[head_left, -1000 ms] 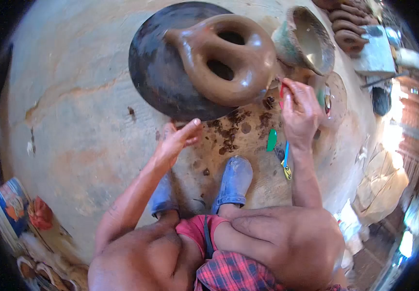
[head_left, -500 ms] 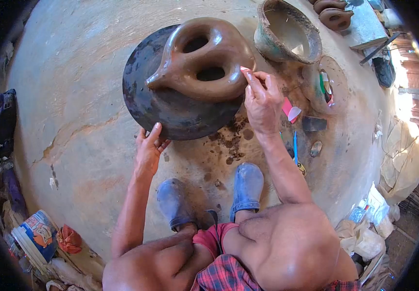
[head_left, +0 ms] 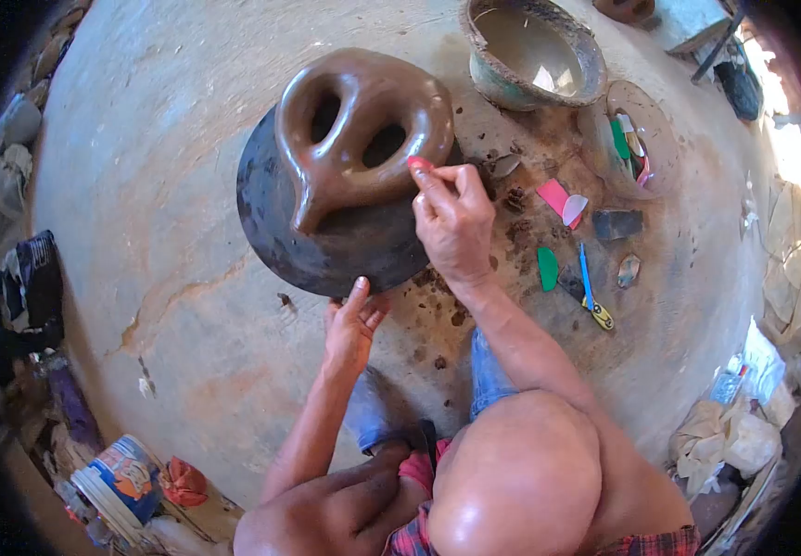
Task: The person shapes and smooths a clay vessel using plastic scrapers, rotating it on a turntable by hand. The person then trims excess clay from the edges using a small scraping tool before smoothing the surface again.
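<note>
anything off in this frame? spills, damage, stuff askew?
Clay crumbs lie scattered on the floor beside the round dark board. A long crack runs across the floor left of the board. Small scrapers lie loose to the right. The clay piece itself looks intact.

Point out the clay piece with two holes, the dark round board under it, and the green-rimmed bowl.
clay piece (head_left: 377, 102): head view, on the bridge between its two holes.
dark round board (head_left: 271, 208): head view, bare left part.
green-rimmed bowl (head_left: 498, 88): head view, near outer wall.
</note>
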The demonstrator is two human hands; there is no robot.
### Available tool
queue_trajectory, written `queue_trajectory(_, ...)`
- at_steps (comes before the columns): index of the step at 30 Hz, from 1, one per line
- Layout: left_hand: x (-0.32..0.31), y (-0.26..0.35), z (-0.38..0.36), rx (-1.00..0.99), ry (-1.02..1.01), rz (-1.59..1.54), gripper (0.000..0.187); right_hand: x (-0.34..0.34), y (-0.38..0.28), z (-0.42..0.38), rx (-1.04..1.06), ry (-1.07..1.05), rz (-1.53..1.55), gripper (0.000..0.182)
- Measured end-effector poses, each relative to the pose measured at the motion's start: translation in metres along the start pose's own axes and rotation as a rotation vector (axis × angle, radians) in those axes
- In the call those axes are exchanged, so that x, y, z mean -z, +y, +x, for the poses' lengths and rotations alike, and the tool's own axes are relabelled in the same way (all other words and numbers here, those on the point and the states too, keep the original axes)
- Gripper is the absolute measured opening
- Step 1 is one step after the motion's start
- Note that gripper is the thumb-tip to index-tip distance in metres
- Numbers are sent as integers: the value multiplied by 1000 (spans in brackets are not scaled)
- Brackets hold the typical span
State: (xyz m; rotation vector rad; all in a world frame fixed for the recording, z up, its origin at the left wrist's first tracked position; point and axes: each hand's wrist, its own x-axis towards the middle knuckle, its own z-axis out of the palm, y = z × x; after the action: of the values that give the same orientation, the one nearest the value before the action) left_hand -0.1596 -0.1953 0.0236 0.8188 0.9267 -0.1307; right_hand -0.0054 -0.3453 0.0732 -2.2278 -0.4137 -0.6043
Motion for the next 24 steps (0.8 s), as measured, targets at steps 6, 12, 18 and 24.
queue_trajectory(6, -3, 7, -5, 179, -88, 75, 47, -12, -11, -12, 124, -98, 218, 37)
queue_trajectory(12, 30, 60, 15, -35, 167, -19, 51, -7, 47, 45, -213, 196, 195, 18)
queue_trajectory(18, 40, 58, 20, -93, 255, 94, 55, -24, 75, 70, -176, 31, 208, 26)
queue_trajectory(24, 21, 28, 5, -79, 217, 11, 58, -36, 53, 52, -179, 85, 288, 31)
